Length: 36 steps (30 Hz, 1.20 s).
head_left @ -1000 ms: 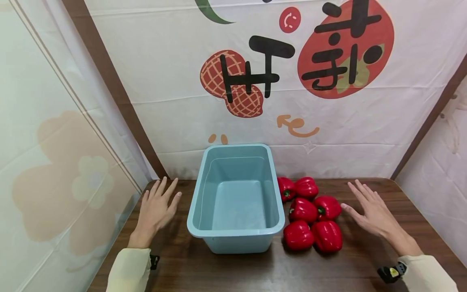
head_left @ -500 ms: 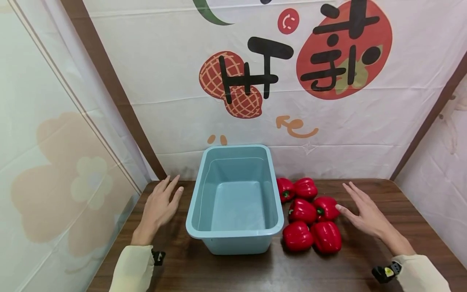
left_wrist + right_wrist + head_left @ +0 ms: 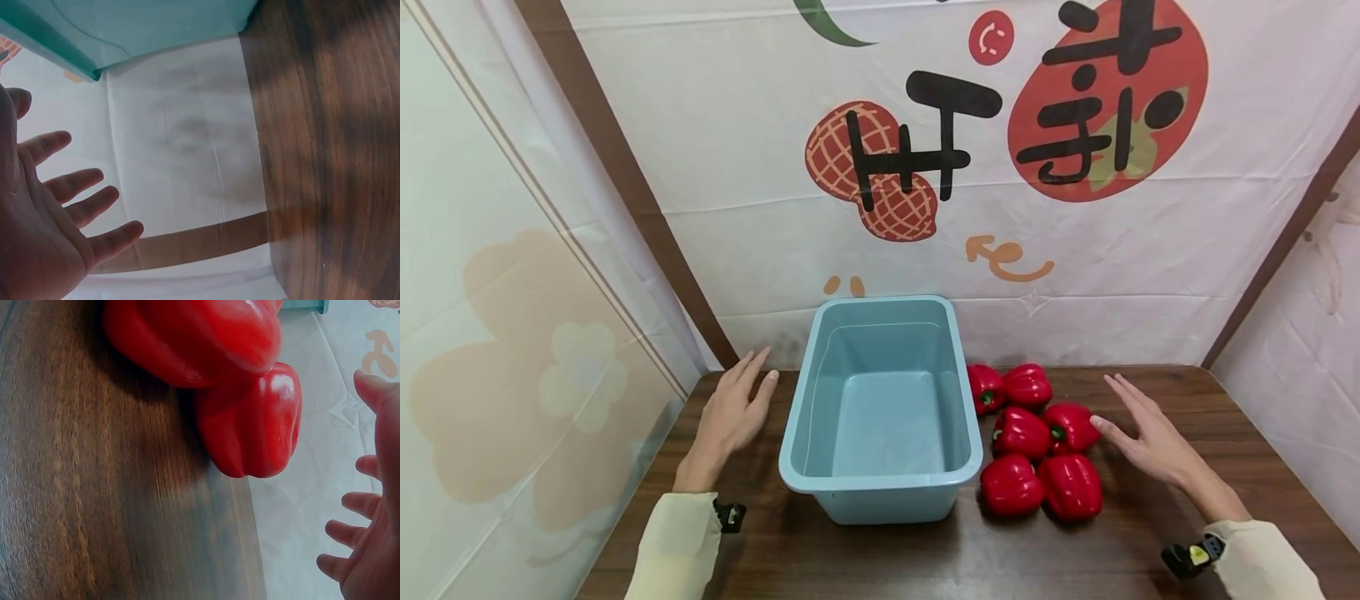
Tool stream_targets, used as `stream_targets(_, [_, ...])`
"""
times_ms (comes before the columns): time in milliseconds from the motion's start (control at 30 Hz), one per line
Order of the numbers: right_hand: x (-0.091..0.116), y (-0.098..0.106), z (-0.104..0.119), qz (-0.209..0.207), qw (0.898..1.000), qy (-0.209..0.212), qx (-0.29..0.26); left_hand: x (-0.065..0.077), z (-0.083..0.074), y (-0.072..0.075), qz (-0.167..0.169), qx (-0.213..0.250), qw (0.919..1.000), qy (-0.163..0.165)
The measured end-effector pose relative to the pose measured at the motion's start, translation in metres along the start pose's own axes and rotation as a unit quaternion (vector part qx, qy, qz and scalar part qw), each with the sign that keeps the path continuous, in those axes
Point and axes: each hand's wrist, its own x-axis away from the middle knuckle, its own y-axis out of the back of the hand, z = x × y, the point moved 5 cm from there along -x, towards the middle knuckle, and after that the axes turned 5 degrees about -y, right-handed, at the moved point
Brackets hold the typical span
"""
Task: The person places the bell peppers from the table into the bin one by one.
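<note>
A light blue plastic basin (image 3: 880, 481) stands on the wooden table, with nothing inside it. To its right several red bell peppers (image 3: 1072, 487) lie in a loose cluster. My left hand (image 3: 727, 422) hovers left of the basin, fingers extended and holding nothing; its palm and spread fingers show in the left wrist view. On the other side my right hand (image 3: 1157, 442) is just right of the peppers, its fingers straight and its thumb close to one pepper. Whether the thumb touches that pepper I cannot tell. In the right wrist view, two peppers (image 3: 253, 422) sit near the empty right hand.
The dark wooden table (image 3: 925, 567) runs back to a white printed cloth (image 3: 760, 250) hanging behind it. More cloth (image 3: 535, 375) hangs along the left side, and another sheet at the right. A black strap (image 3: 1193, 557) is on the right wrist.
My right hand has moved slightly left, nearer to the peppers. My left hand has turned and shifted a little toward the basin and away from me. Basin and peppers stay put.
</note>
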Motion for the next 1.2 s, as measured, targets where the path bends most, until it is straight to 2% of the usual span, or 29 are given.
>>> stream_targets(100, [0.0, 0.0, -0.001, 0.007, 1.0, -0.007, -0.003, -0.003, -0.002, -0.001, 0.002, 0.016, 0.9999, 0.003])
stream_targets(400, [-0.001, -0.003, -0.001, 0.014, 1.0, 0.0, -0.023, -0.013, -0.011, -0.005, -0.008, 0.069, 0.9974, -0.02])
stream_targets(767, [-0.003, -0.007, -0.003, 0.026, 0.999, -0.012, -0.04, -0.025, -0.02, -0.005, 0.003, 0.074, 0.9971, -0.019])
stream_targets(1200, [-0.01, -0.013, -0.003, 0.024, 0.998, -0.001, -0.056, -0.041, -0.025, -0.006, 0.024, 0.125, 0.9919, 0.009])
